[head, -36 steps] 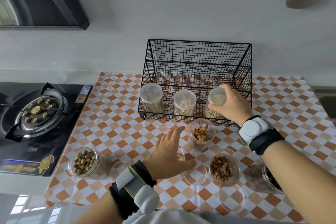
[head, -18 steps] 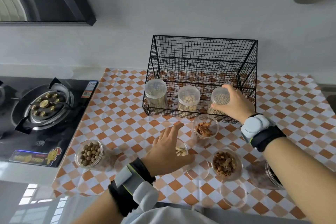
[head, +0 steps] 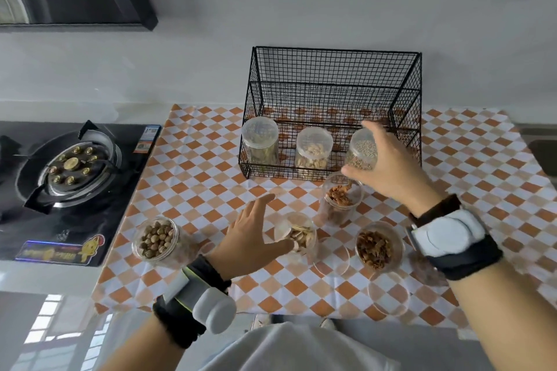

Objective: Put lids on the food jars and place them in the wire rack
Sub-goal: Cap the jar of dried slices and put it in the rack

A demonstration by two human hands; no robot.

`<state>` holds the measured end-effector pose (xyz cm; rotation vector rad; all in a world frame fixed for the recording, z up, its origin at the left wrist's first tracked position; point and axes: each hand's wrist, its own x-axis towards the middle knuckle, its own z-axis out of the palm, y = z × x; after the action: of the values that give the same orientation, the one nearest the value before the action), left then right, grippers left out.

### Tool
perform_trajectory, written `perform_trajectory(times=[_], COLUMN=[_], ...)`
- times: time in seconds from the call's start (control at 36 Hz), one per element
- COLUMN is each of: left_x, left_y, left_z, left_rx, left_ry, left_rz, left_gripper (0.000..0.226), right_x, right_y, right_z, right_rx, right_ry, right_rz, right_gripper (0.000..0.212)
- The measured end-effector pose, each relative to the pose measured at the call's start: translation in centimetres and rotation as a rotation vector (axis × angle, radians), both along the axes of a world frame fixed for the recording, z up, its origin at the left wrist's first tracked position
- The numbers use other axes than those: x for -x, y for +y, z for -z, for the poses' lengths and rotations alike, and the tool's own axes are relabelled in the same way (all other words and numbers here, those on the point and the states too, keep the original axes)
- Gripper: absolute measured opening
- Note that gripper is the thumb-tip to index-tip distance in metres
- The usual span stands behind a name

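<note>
Round clear-plastic grain jar (head: 363, 150) in curled right-hand fingers (head: 349, 172) inside black wire-mesh rack (head: 331, 69); left fingers (head: 259, 205) straight, loose.

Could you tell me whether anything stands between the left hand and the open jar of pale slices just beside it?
Nothing visible does. The left hand hovers open right next to the jar of pale slices, with only bare checked cloth around them.

The black wire-mesh metal rack (head: 331, 93) looked matt, the clear plastic jars (head: 260, 141) glossy, the orange-and-white checked cloth (head: 196, 159) smooth.
</note>
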<state>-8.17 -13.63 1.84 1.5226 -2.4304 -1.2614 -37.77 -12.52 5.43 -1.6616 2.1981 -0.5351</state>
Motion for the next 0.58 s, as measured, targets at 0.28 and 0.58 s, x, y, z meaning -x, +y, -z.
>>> perform_trajectory(times=[0.28,0.58], left_x=[-3.8,-7.0], left_y=[-0.2,-0.1], left_z=[1.9,6.1], left_rx=[-0.054,-0.007], left_ry=[-0.043,-0.152], left_rz=[-0.046,-0.035], left_gripper=[0.09,0.097], right_x=[-7.7,-11.5], right_y=[5.2,7.5], right_z=[0.0,3.7], right_rx=[0.01,-0.029], right_ry=[-0.151,-0.254], right_rz=[-0.188,-0.223], right_gripper=[0.093,0.099])
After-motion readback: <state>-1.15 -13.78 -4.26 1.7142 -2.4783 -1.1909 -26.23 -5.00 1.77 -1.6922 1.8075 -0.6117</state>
